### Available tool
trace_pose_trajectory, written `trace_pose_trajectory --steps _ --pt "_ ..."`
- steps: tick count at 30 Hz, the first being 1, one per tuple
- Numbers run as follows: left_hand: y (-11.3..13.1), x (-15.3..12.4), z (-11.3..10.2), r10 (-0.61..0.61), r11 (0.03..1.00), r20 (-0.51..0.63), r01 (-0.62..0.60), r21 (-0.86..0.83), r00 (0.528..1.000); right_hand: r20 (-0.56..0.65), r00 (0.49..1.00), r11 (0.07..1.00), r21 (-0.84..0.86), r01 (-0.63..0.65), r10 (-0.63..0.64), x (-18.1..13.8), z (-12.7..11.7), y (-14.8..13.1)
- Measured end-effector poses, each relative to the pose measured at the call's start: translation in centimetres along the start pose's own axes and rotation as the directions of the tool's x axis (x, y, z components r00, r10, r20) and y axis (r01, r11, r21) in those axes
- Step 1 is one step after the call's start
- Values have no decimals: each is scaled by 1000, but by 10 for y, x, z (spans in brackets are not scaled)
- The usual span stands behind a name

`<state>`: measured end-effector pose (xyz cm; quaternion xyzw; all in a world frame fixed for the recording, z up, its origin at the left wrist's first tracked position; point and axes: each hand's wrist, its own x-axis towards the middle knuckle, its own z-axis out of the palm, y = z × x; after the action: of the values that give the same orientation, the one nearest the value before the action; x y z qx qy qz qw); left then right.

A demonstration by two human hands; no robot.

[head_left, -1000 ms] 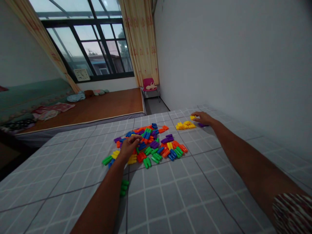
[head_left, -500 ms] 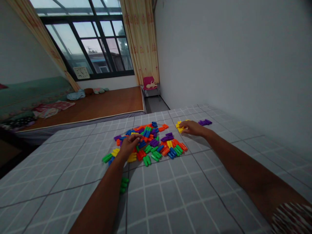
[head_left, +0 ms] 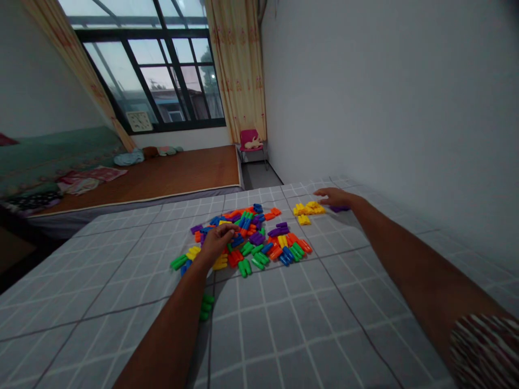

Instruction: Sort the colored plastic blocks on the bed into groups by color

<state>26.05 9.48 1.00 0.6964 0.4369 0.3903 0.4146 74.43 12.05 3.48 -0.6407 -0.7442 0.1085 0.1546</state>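
Observation:
A heap of coloured plastic blocks (head_left: 253,241) in red, blue, green, purple, orange and yellow lies on a grey checked sheet (head_left: 284,324). My left hand (head_left: 217,243) rests on the heap's left part, fingers curled round something I cannot make out. A small separate group of yellow blocks (head_left: 308,209) lies to the right of the heap. My right hand (head_left: 334,198) is stretched out flat just beyond that group, over some purple blocks (head_left: 339,208), with nothing visibly held.
A green block (head_left: 206,306) lies apart near my left forearm. A white wall runs close along the right. Beyond the sheet's far edge are a wooden platform (head_left: 170,173), a small pink chair (head_left: 251,141) and a window with curtains.
My right hand moved from the near side of the yellow group back out to the far right, over the purple blocks. A yellow block now lies loose beside the group. My left hand stayed put.

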Motion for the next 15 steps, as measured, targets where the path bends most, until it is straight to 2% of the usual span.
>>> trace_pose_trajectory --steps 3,9,11,15 --pt "0 -1 0 13 1000 6 -13 18 1000 192 981 998 59 -6 -6 17 3 5" --pt "5 -3 -3 1 1000 19 -2 27 1000 298 946 992 62 113 -127 26 13 1" --pt "5 -4 -2 -14 1000 12 13 14 1000 272 956 994 55 99 -110 24 12 1" --pt "4 -3 1 -7 1000 7 7 -19 1000 117 989 995 54 79 -85 16 18 -4"
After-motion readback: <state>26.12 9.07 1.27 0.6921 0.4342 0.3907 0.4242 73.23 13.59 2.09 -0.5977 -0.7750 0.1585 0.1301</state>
